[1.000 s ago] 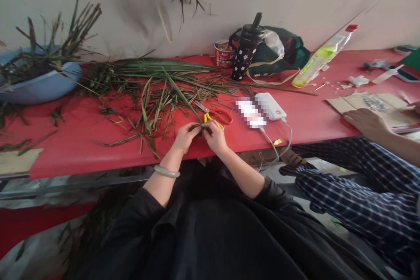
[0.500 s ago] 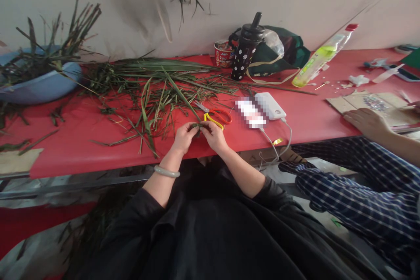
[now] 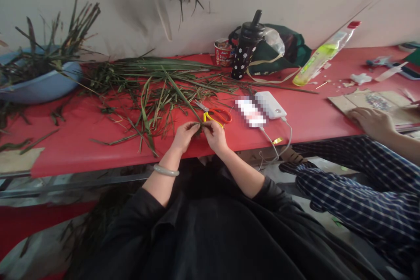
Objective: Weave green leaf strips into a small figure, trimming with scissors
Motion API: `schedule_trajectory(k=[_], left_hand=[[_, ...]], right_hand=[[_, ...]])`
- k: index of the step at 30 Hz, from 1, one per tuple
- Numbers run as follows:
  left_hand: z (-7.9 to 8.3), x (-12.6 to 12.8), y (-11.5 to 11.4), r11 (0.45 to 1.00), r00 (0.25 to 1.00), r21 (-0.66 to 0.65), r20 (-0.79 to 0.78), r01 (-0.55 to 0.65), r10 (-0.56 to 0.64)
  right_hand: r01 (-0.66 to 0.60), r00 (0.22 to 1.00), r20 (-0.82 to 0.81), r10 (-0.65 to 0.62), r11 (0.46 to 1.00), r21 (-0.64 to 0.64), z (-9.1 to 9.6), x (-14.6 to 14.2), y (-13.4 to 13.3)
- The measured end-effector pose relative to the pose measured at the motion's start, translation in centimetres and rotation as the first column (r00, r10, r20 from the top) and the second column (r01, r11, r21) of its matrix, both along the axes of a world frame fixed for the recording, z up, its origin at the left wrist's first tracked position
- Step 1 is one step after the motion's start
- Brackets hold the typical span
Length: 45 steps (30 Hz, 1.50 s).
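Note:
Over the front edge of the red table, my left hand and my right hand meet fingertip to fingertip. Both pinch a small piece of green leaf strip, mostly covered by the fingers. A long green blade runs from the fingers up and left over the heap. Just beyond my fingertips lie scissors with red and yellow handles, their blades pointing up-left. Cut leaf strips are scattered to the left of my hands.
A blue basin of stalks stands left. Behind are a flowered black tumbler, a red paper cup and a leaning bottle. A white power bank with cables lies right. A co-worker's hand rests on a board.
My fingers have shifted slightly around the leaf strip, the two hands' tips now a little differently set. The co-worker's hand has moved slightly right.

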<state>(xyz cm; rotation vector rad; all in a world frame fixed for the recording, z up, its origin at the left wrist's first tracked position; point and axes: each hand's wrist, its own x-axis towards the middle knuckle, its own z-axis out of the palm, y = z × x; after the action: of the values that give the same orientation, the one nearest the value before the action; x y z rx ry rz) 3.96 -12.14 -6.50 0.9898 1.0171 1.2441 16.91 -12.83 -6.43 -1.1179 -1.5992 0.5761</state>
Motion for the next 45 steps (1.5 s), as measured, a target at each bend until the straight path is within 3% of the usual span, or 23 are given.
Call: schedule_trajectory(k=[5, 12, 17, 32, 45], left_hand=[[-0.08, -0.10, -0.01, 1.000, 0.999, -0.013, 0.045, 0.027, -0.026], [-0.16, -0.08, -0.13, 1.000, 0.995, 0.008, 0.102, -0.024, 0.023], [-0.40, -0.02, -0.07, 0.996, 0.996, 0.037, 0.044, -0.078, 0.076], [0.09, -0.02, -0.08, 1.000, 0.999, 0.024, 0.032, 0.004, -0.005], [-0.41, -0.08, -0.04, 0.998, 0.999, 0.049, 0.013, -0.046, 0.045]], right_hand=[[-0.059, 0.997, 0.058, 0.054, 0.994, 0.095, -0.23, 0.01, 0.19], [-0.107, 0.992, 0.062, 0.106, 0.994, 0.028, 0.21, -0.14, 0.04], [-0.094, 0.994, 0.048, 0.096, 0.994, -0.052, 0.14, -0.21, 0.03], [-0.087, 0.995, 0.055, 0.083, 0.992, 0.088, 0.14, -0.07, 0.02], [-0.086, 0.994, 0.066, 0.088, 0.996, -0.035, -0.28, -0.24, 0.15]])
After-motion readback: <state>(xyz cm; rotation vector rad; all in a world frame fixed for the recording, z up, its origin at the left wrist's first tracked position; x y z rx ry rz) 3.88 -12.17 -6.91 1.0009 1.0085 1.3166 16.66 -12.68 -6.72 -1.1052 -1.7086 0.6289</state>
